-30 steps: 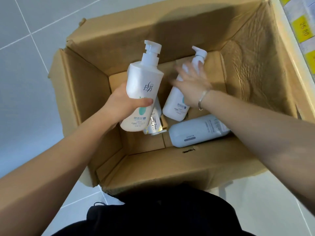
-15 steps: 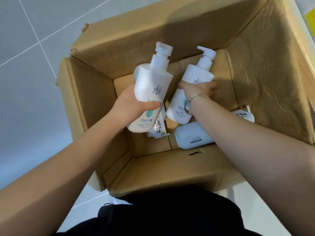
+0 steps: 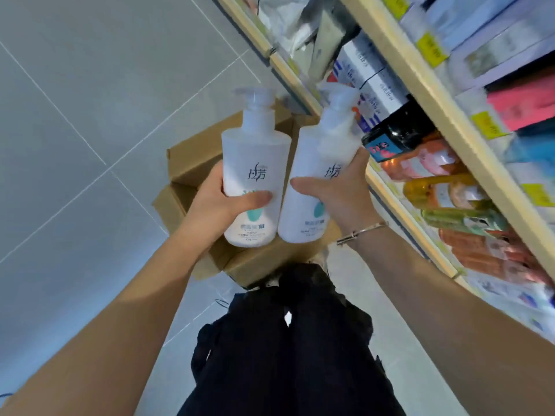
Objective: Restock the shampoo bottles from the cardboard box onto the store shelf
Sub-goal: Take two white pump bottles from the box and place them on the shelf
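Observation:
I hold two white pump shampoo bottles side by side, upright, above the cardboard box [image 3: 192, 163] on the floor. My left hand [image 3: 219, 205] grips the left shampoo bottle [image 3: 255, 157] around its lower half. My right hand [image 3: 342, 190] grips the right shampoo bottle [image 3: 318, 163], whose pump head is blurred and close to the store shelf [image 3: 444, 115] at the right. Both bottles carry a teal mark and dark lettering. The inside of the box is hidden behind the bottles and my arms.
The wooden shelf edges run diagonally down the right side, with yellow price tags [image 3: 432, 49] and packed goods: white boxes [image 3: 372, 85], a black jar [image 3: 396, 139], coloured packets [image 3: 480, 235]. Grey floor tiles [image 3: 75, 145] lie to the left. My dark clothing [image 3: 288, 355] fills the bottom middle.
Both hands have lifted their bottles out of the box. My view has swung up from the box interior toward the shelf, and the box now lies lower and farther below my hands.

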A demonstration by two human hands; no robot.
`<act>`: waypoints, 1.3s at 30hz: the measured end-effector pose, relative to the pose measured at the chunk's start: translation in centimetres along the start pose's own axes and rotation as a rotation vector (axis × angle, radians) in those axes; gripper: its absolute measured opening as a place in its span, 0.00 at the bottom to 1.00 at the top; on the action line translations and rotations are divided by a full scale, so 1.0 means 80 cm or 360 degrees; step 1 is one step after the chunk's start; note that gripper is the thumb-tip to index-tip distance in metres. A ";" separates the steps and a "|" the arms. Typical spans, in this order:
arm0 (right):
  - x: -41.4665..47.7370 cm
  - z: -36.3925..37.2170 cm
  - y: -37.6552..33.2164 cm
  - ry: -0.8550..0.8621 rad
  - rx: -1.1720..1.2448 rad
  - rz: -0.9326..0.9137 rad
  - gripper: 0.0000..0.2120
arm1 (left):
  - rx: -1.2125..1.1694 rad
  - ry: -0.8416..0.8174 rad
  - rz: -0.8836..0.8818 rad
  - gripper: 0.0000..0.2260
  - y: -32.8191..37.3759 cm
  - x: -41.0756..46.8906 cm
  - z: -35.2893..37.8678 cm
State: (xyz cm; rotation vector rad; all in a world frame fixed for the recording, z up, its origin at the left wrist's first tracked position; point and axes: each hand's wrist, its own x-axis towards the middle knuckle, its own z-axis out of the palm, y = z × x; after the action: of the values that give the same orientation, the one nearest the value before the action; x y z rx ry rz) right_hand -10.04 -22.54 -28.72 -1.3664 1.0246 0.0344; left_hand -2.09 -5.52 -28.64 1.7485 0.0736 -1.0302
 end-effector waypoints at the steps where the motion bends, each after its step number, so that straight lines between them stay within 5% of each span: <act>1: -0.025 -0.010 -0.024 -0.0016 0.0026 0.0009 0.39 | -0.0019 -0.0086 0.0021 0.25 0.025 -0.024 0.001; 4: -0.112 -0.051 -0.102 0.0026 0.0239 -0.0015 0.37 | -0.0001 -0.0353 0.0077 0.23 0.112 -0.105 0.008; 7: -0.187 -0.089 -0.156 0.0061 0.0470 -0.0102 0.23 | 0.0013 -0.0578 0.0126 0.26 0.185 -0.170 0.018; 16: -0.356 -0.174 -0.271 0.0403 0.0660 -0.0463 0.30 | 0.0149 -0.1004 0.0496 0.21 0.343 -0.279 0.081; 19: -0.413 -0.204 -0.305 0.0554 0.0711 -0.0627 0.20 | 0.0151 -0.1074 0.0683 0.17 0.392 -0.319 0.119; 24: -0.493 -0.249 -0.353 0.0822 0.0690 -0.0851 0.35 | 0.0130 -0.1261 0.0894 0.22 0.454 -0.381 0.172; 27: -0.538 -0.276 -0.376 0.0946 0.0713 -0.0951 0.31 | 0.0129 -0.1346 0.1002 0.29 0.489 -0.426 0.200; 39: -0.664 -0.387 -0.457 0.1253 0.0660 -0.1416 0.32 | -0.0046 -0.1433 0.1457 0.27 0.590 -0.567 0.305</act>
State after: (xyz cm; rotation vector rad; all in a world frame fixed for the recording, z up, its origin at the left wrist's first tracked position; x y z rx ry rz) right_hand -38.55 -29.54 36.50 -1.3467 0.8744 -1.3879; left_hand -21.55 -27.30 34.84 0.9415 -1.1530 -0.9780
